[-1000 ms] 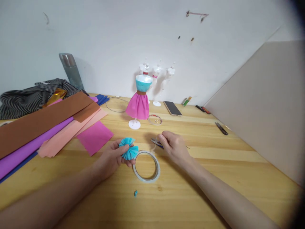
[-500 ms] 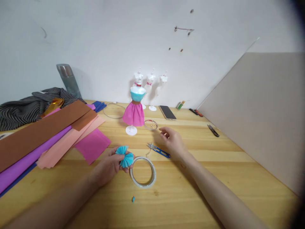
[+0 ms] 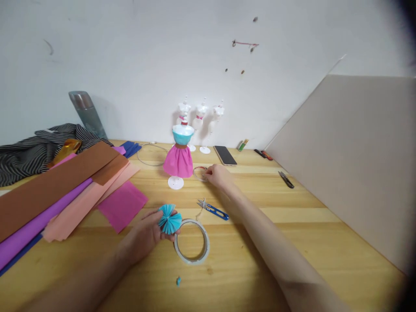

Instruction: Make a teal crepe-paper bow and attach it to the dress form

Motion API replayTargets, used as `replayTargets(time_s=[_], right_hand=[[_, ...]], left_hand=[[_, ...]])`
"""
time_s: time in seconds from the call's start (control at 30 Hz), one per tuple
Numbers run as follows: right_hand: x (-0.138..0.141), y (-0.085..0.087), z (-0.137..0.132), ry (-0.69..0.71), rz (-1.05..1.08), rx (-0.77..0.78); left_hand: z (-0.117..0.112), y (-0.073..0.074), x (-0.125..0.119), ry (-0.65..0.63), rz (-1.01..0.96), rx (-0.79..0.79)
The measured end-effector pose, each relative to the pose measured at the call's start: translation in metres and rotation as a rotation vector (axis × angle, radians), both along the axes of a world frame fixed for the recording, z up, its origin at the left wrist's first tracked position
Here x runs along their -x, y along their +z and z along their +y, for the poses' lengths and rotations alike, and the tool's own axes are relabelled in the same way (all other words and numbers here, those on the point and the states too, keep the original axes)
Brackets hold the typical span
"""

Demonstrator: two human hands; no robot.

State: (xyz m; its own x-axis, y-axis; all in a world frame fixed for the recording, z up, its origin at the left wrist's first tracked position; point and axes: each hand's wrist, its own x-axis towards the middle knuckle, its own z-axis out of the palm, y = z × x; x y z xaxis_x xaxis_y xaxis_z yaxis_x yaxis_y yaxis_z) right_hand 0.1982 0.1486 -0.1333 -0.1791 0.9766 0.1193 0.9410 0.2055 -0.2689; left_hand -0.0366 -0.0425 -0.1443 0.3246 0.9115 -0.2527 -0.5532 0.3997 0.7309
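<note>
My left hand [image 3: 147, 234] holds a pleated light-blue paper bow [image 3: 170, 220], fanned out on both sides of its pinched middle. Just right of it, a roll of tape [image 3: 208, 247] lies flat on the wood. My right hand [image 3: 218, 177] reaches over a small ring-shaped dish [image 3: 195, 177], its fingertips pinched together inside the rim; whatever is between them is too small to see. Blue-handled thread snips [image 3: 217, 212] lie below that hand, a bit of thread at their tips. A mini dress form [image 3: 178, 161] in a pink skirt and blue top stands left of the dish.
Crepe paper strips [image 3: 65, 186] and a pink square [image 3: 122, 206] cover the left side. Behind are white dress forms [image 3: 218, 113], a phone [image 3: 225, 155] and a bottle [image 3: 87, 115]. Dark snips [image 3: 286, 179] lie at right; a blue scrap [image 3: 178, 281] lies in front.
My right hand has moved forward and left to the small dish, and its fingers have closed there. My left hand keeps the paper bow, now turned more toward me. The view has shifted slightly.
</note>
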Motion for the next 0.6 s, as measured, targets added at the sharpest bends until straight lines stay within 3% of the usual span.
replayTargets(time_s=[0.37, 0.5, 0.6], right_hand=[[0.017, -0.003, 0.005, -0.024, -0.099, 0.03], [0.016, 0.013, -0.007, 0.008, 0.001, -0.014], [0.017, 0.029, -0.04, 0.1, 0.137, -0.035]], left_hand=[[0.001, 0.002, -0.002, -0.018, -0.061, 0.024], [0.001, -0.001, -0.003, 0.058, -0.065, 0.072], [0.001, -0.002, -0.005, 0.097, -0.061, 0.091]])
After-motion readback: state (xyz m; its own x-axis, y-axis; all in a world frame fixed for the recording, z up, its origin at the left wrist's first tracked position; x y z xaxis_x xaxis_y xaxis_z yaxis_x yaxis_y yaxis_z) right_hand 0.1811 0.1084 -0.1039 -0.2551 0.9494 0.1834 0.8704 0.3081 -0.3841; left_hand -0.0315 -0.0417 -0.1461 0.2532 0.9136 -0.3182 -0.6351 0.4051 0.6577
